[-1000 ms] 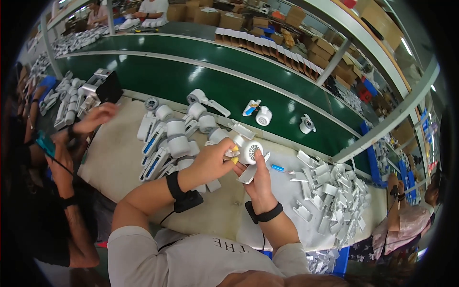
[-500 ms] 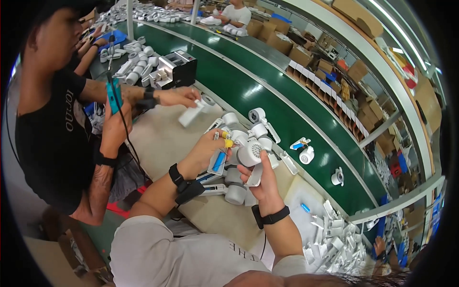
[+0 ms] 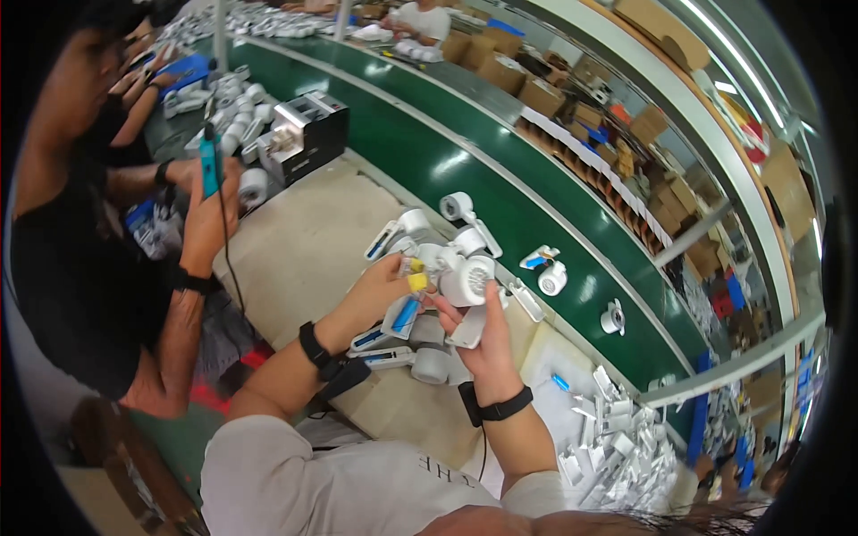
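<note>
My right hand [image 3: 490,344] is wrapped round a white fan head [image 3: 466,282], its round grille turned to the right. A white handle shell [image 3: 467,329] hangs below the head against my fingers. My left hand [image 3: 375,290] pinches a small yellow part [image 3: 417,281] just left of the fan head; thin wires there are too blurred to follow. Beneath my left fingers is an open white handle piece with a blue battery cell [image 3: 406,314]. Whether it is held or resting on the pile cannot be made out. Several white fan units [image 3: 432,364] lie under and around both hands.
A green conveyor belt [image 3: 402,129] runs beyond the table, carrying a few fan parts [image 3: 552,281]. A black and silver machine [image 3: 308,134] stands far left. At left, a co-worker holds a teal electric screwdriver [image 3: 210,165]. White shells [image 3: 621,429] are heaped at right near a blue cell [image 3: 560,382].
The co-worker's far hand has drawn back left with the white fan part it held over the table. The whole view has shifted slightly; my hands keep nearly the same hold.
</note>
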A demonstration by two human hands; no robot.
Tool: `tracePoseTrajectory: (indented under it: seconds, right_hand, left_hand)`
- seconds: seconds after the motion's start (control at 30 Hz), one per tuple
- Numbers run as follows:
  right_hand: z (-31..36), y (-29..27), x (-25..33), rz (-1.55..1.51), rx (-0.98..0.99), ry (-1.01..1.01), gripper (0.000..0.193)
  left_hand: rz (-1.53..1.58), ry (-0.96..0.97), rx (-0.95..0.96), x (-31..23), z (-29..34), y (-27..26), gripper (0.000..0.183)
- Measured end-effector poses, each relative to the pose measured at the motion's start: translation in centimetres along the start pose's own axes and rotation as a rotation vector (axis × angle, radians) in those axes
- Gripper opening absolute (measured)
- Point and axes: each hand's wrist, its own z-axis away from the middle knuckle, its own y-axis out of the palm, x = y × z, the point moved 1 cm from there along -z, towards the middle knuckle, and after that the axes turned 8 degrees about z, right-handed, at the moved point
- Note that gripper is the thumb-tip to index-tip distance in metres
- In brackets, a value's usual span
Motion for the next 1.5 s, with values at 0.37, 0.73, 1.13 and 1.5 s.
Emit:
tracePoseTrajectory:
  seconds: [0.37, 0.73, 1.13, 1.5]
  right_hand:
    - [12.1, -21.6, 5.8, 0.271, -0.522, -0.416, 0.048]
    - [14.2, -25.1, 3.2, -0.55, -0.442, -0.533, 0.048]
    - [14.4, -24.6, 3.4, -0.481, -0.625, -0.549, 0.048]
    - [12.0, -19.8, 5.7, 0.015, -0.446, -0.541, 0.046]
  left_hand:
    - [-0.388, 0.11, 0.381, -3.9, -3.0, 0.9, 0.017]
    - [-1.717, 0.375, 0.577, -1.6, -25.8, 3.4, 0.037]
    - [-1.396, 0.526, 0.66, 3.1, -29.5, 9.1, 0.04]
    - [-0.172, -0.495, 1.004, 9.6, -8.5, 23.1, 0.036]
